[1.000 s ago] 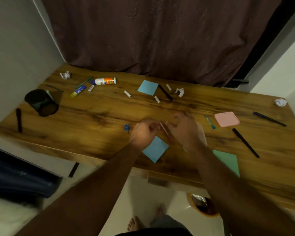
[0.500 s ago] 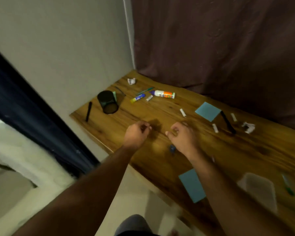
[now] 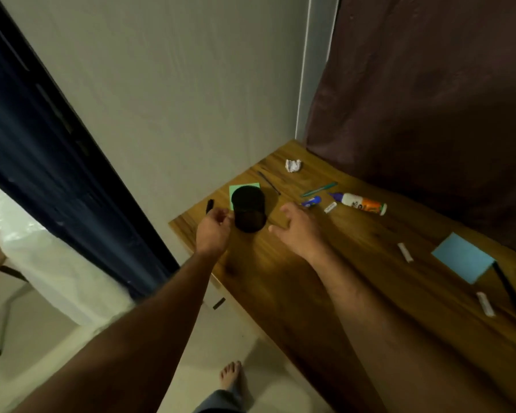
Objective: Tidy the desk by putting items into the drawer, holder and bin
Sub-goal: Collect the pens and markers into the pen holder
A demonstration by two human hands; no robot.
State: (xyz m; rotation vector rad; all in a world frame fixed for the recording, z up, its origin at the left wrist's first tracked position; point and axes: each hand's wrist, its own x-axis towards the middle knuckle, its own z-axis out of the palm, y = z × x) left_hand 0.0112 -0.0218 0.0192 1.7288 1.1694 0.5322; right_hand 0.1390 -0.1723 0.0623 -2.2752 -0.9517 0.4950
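Flanking holder (image 3: 248, 212): left hand (image 3: 213, 232) curled, grip unclear | right hand (image 3: 300, 231) spread | glue bottle (image 3: 361, 203), marker (image 3: 209, 205) nearby

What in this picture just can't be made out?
- Head view: whether the left hand holds anything; its curled fingers hide the palm.
- Inside of the black holder: too dark.
- Glue bottle label: blurred, too small.
- Black pen: cut off by the right edge.

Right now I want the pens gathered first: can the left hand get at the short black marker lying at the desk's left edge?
Probably yes. The left hand hovers just in front of the black marker, with bare wood between them; the black mesh pen holder stands off to the right, not in the way.
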